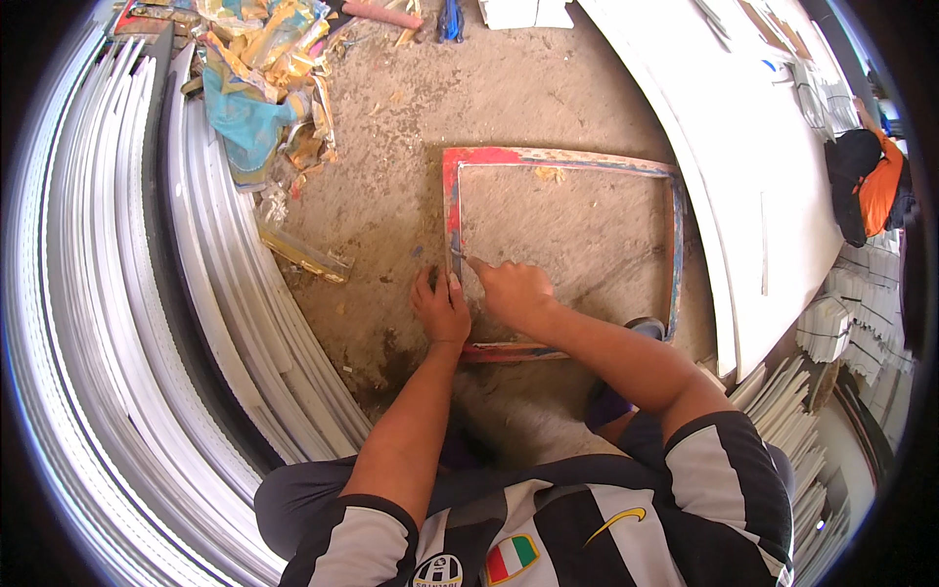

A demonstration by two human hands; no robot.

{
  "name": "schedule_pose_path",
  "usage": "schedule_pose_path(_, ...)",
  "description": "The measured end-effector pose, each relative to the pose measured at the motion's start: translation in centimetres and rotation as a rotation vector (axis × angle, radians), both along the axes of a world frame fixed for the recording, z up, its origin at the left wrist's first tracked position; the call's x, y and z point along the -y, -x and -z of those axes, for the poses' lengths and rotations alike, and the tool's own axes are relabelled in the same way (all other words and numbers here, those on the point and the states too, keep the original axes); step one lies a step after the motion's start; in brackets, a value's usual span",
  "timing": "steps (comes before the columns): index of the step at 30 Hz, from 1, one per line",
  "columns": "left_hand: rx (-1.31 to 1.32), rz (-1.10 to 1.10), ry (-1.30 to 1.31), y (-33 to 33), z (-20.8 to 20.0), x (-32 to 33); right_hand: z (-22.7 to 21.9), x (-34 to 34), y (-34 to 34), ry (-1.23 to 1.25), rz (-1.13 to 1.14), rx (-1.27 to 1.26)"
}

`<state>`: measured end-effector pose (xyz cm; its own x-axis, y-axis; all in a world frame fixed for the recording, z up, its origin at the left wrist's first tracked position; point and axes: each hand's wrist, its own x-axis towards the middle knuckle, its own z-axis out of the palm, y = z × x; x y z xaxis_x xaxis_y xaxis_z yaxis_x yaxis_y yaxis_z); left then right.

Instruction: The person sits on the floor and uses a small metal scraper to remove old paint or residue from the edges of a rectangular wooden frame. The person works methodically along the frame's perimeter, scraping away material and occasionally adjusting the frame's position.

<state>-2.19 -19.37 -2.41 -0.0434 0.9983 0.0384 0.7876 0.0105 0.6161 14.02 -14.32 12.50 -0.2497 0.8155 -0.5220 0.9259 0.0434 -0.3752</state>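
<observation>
A rectangular frame, with worn red and blue-grey paint, lies flat on the dirty floor in front of me. My left hand grips the lower part of its left bar, the thumb on the bar and the fingers on the outer side. My right hand is inside the frame, its fingers curled and the index finger pointing at the same bar. Something small and dark shows at that fingertip against the bar. Its kind is too small to tell, and the palm hides the rest.
Long white sheets stand stacked on edge at my left. Crumpled yellow and blue wrapping lies at the far left, with a yellowish strip nearer. A big white panel leans at the right. Beyond it is a person in orange.
</observation>
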Motion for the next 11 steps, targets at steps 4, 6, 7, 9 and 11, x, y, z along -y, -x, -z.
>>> schedule_pose_path(4,-0.024,-0.011,-0.009,-0.2,-0.6,0.0,-0.1,0.0,-0.8,0.033,0.003,0.0)
schedule_pose_path(6,-0.006,-0.016,-0.019,-0.2,-0.5,0.1,0.6,0.3,-0.8,0.01,0.002,0.008)
schedule_pose_path(7,0.002,-0.017,-0.024,-0.1,-0.3,0.1,1.0,0.4,-0.8,-0.003,0.003,0.01)
schedule_pose_path(9,0.011,-0.029,-0.009,-0.2,0.1,0.1,1.5,0.6,-0.8,-0.019,-0.012,0.008)
schedule_pose_path(11,0.024,-0.032,-0.008,-0.7,0.4,-0.2,2.3,0.7,-0.9,-0.061,-0.032,0.014)
